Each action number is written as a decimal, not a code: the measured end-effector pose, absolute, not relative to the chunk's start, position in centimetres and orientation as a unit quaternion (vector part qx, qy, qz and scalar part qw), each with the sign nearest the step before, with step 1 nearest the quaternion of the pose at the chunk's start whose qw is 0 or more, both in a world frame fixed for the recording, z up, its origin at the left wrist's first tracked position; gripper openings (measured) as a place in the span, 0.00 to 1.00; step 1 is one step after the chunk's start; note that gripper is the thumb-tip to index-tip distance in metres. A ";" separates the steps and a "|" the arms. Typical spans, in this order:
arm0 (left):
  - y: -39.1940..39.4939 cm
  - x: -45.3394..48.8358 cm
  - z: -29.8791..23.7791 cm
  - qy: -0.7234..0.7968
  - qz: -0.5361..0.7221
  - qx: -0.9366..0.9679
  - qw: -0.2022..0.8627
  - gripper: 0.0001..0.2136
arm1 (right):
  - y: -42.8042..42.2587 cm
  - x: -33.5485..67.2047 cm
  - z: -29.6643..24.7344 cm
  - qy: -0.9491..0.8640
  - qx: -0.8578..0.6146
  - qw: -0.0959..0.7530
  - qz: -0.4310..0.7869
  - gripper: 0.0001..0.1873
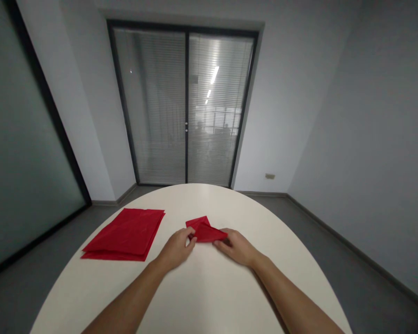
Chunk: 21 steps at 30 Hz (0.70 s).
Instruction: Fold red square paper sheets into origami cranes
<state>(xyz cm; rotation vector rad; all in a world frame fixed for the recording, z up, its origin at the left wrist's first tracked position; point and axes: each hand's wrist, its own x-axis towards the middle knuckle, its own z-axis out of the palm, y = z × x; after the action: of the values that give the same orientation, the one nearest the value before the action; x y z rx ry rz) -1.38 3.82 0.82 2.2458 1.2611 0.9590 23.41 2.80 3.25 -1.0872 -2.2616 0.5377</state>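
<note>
A small folded piece of red paper or thin cloth [209, 233] lies over the middle of the table, between my two hands. My left hand [179, 246] pinches its left edge between thumb and fingers. At the opposite end, my right hand [236, 248] grips the pointed right corner, with the thumb in front and the fingers behind. One flap of the piece points up and away from me. Whether it is paper or fabric I cannot tell. To the left of my left hand rests a stack of larger red sheets [125, 234], slightly creased, with uneven edges.
The round cream table [209, 297] curves away on both sides to the grey floor [316, 241]. Beyond its far edge stand glass doors [186, 106] with blinds and dark frames. A frosted glass panel [28, 139] is on the left, and a wall socket [270, 176] at the right.
</note>
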 end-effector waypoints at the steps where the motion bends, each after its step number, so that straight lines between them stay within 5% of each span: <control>1: 3.9 -1.3 0.7 0.463 0.347 0.795 0.186 0.05 | 2.8 23.2 3.3 -0.836 -0.408 0.297 0.218 0.11; 6: 4.0 -1.0 0.4 0.514 0.349 0.765 0.170 0.06 | 3.4 22.5 2.5 -0.776 -0.431 0.361 0.285 0.13; 11: 4.2 -0.5 0.0 0.545 0.349 0.742 0.174 0.19 | 4.5 22.1 0.8 -0.740 -0.478 0.386 0.275 0.16; 21: 3.0 0.5 0.7 0.589 0.314 0.744 0.033 0.25 | 5.6 22.0 -0.4 -0.776 -0.499 0.335 0.191 0.28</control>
<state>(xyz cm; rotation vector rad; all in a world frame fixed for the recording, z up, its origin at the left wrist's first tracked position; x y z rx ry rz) 0.48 3.04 0.74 2.2897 1.8114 0.9670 22.05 5.65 -0.38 -1.3022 -2.0248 0.4993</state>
